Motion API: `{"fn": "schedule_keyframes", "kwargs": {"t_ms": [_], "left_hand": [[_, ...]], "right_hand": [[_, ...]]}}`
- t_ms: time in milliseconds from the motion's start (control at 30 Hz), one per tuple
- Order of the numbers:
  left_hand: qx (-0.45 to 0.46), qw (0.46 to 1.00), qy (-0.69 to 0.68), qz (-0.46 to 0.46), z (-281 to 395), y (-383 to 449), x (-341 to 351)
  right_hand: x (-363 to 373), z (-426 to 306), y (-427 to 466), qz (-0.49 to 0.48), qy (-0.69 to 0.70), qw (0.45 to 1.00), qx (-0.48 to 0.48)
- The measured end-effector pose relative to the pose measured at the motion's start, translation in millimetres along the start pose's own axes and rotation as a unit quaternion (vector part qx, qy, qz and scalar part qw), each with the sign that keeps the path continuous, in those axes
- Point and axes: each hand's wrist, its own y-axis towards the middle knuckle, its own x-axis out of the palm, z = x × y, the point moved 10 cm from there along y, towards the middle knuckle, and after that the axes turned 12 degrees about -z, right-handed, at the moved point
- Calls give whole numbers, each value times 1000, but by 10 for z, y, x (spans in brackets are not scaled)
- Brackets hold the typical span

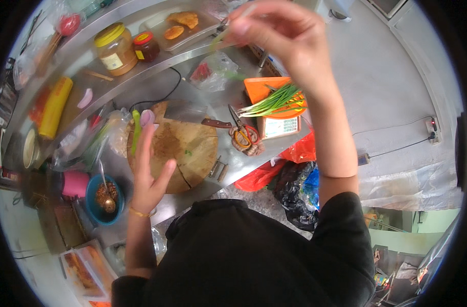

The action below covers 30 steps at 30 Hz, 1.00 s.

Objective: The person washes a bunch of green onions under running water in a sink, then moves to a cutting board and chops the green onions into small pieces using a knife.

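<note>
My left hand (147, 169) is stretched flat over the left part of a round wooden chopping block (197, 153), thumb apart. At its fingertips lies a pale purple onion piece (147, 117), beside a long green chili pepper (135, 132); whether the fingers touch the onion I cannot tell. Raised high at the top, my right hand (291, 36) pinches a thin, blurred pale-green strand (218, 40), perhaps scallion. A cleaver with a wooden handle (216, 122) rests across the block's far edge. Scallions (275, 101) lie in the orange tray (254, 86) of a digital scale (281, 126).
Orange-and-red-handled scissors (246, 136) lie right of the block. A blue bowl (120, 205) holds chopped food and a spoon. On the shelf stand a yellow-lidded jar (116, 50), a smaller red-lidded jar (146, 46) and a clear tray (153, 25) with fried pieces.
</note>
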Motion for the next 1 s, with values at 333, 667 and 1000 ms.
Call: {"fn": "schedule_keyframes", "kwargs": {"t_ms": [333, 667, 1000], "left_hand": [[-51, 998, -16, 18, -335, -139, -471], [-309, 895, 230, -226, -3230, -1115, 416], [-289, 916, 218, -175, -3094, -881, 537]], "right_hand": [[620, 1613, -557, 79, 280, 930, 224], [345, 2650, -1587, 83, 73, 882, 457], [-179, 1033, -762, 165, -62, 955, 240]]}}
